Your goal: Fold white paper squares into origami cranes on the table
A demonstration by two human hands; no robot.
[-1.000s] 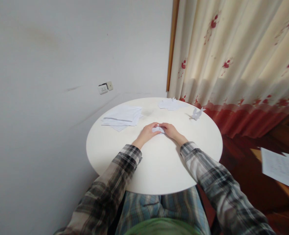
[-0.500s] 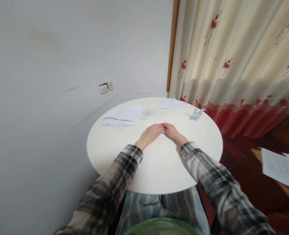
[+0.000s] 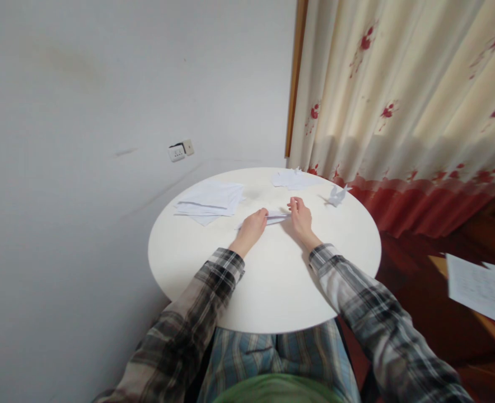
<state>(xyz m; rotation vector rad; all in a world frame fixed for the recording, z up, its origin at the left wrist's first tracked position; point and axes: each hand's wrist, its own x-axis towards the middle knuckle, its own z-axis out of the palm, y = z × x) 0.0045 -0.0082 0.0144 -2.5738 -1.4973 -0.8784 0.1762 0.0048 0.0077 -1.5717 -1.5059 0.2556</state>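
A narrow piece of folded white paper (image 3: 278,218) spans the gap between my two hands, low over the round white table. My left hand (image 3: 253,225) is closed on its left end, fingers bent over the edge. At the right end is my right hand (image 3: 300,215), its fingers curled and raised, with the thumb side against the paper. The paper's ends are partly hidden by both hands. Up and right of my right hand stands a folded paper figure (image 3: 337,195) with pointed tips.
A stack of white paper sheets (image 3: 211,200) lies on the left of the white table (image 3: 268,280). More paper (image 3: 293,179) with a small folded piece on it is at the far edge. Printed sheets (image 3: 478,282) lie on a surface at right. A patterned curtain (image 3: 394,101) hangs behind.
My hands were together over the paper. They have moved apart, left hand to the left and right hand to the right, and the folded paper now shows between them.
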